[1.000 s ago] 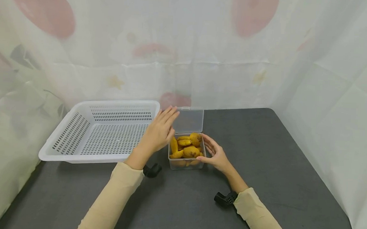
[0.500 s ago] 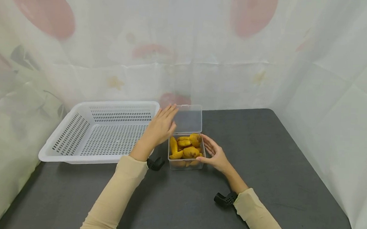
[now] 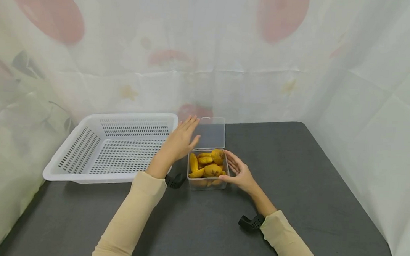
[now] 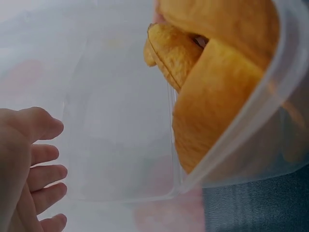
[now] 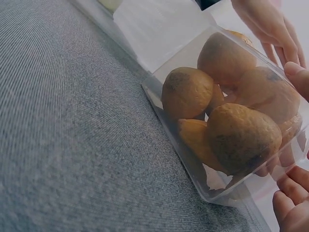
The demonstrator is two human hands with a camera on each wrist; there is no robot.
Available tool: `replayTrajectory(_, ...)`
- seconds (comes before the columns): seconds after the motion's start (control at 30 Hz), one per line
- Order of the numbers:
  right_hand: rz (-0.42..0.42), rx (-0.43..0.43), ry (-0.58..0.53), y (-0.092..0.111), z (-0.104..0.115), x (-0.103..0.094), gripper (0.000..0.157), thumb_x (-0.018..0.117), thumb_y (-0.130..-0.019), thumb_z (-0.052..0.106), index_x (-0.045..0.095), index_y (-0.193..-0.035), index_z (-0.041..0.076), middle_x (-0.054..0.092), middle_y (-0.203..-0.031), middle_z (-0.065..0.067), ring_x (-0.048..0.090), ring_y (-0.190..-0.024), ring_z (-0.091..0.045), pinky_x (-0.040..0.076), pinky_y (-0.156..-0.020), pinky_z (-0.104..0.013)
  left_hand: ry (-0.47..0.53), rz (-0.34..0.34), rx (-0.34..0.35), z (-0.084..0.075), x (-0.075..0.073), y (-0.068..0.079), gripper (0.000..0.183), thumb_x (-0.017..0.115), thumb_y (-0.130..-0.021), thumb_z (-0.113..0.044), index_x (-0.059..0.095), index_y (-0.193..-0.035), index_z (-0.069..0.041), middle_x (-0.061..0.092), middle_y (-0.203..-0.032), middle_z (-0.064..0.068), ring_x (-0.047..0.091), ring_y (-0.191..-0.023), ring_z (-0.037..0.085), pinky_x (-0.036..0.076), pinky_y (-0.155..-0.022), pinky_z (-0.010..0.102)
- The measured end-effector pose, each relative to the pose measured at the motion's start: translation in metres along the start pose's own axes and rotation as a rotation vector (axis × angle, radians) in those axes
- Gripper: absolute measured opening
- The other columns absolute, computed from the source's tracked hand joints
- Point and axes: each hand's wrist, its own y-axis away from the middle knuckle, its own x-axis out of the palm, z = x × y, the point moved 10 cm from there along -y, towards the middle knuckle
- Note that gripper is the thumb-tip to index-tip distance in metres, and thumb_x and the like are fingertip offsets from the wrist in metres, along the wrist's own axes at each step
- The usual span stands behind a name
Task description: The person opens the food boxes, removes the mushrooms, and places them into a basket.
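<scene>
A clear plastic box with its hinged lid swung back stands mid-table. Several yellow-orange, fruit-like pieces fill it; some are rounded, others slender, with dark blotches. My right hand holds the box's right side, thumb at the near corner and fingers along the far part of that side. Beside the lid's left edge is my left hand, fingers straight and thumb spread. Whether it touches the lid is unclear in the head view; in the left wrist view its fingertips lie by the lid's edge.
A white perforated plastic basket stands on the dark table left of the box, partly behind my left hand. Patterned white sheeting hangs behind the table and along both sides. Each wrist wears a black camera.
My left hand has shifted slightly, and its thumb has spread away from the fingers. The lid's far edge now appears higher in the head view. My right hand stays on the box.
</scene>
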Motion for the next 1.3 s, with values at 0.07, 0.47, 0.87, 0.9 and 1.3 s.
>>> replayTrajectory(0.07,-0.004,0.001,0.002,0.0,0.0,-0.001,0.089,0.077,-0.081,0.016,0.024,-0.151,0.0,0.023,-0.159,-0.024,0.023,-0.147,-0.04,0.026,-0.117,-0.039,-0.009,-0.024,0.022,-0.003,-0.003,0.003,0.059,0.048,-0.101,-0.028,0.028,-0.152,-0.006,0.026,-0.16,0.015,0.024,-0.15,0.031,0.02,-0.124,0.05)
replayTrajectory(0.47,-0.016,0.015,0.002,0.0,-0.002,-0.002,0.09,0.077,-0.081,0.015,0.024,-0.151,0.0,0.024,-0.158,-0.024,0.024,-0.146,-0.04,0.026,-0.117,-0.039,0.005,-0.217,0.181,-0.025,-0.024,0.028,0.047,0.058,-0.096,-0.021,0.05,-0.14,-0.005,0.048,-0.148,0.014,0.048,-0.137,0.03,0.04,-0.115,0.046)
replayTrajectory(0.87,-0.003,0.014,-0.008,0.001,-0.001,0.001,0.089,0.077,-0.082,0.017,0.023,-0.152,0.0,0.022,-0.159,-0.024,0.023,-0.147,-0.041,0.026,-0.117,-0.041,0.088,-0.249,0.249,-0.035,-0.021,0.057,0.041,0.066,-0.091,-0.018,0.06,-0.131,-0.007,0.062,-0.133,0.011,0.061,-0.121,0.026,0.054,-0.098,0.04)
replayTrajectory(0.9,-0.001,0.013,-0.009,0.001,-0.001,0.001,0.089,0.077,-0.082,0.017,0.023,-0.152,0.0,0.022,-0.159,-0.024,0.023,-0.147,-0.041,0.026,-0.117,-0.04,0.093,-0.252,0.254,-0.035,-0.021,0.059,0.041,0.067,-0.09,-0.017,0.061,-0.13,-0.007,0.063,-0.131,0.011,0.062,-0.119,0.026,0.055,-0.096,0.039)
replayTrajectory(1.3,-0.003,0.009,-0.003,0.001,-0.001,0.001,0.09,0.077,-0.082,0.018,0.023,-0.152,0.0,0.022,-0.159,-0.024,0.023,-0.146,-0.04,0.029,-0.118,-0.032,0.141,-0.252,0.296,-0.041,-0.014,0.085,0.036,0.076,-0.083,-0.02,0.069,-0.116,-0.006,0.071,-0.111,0.01,0.069,-0.1,0.023,0.059,-0.083,0.035)
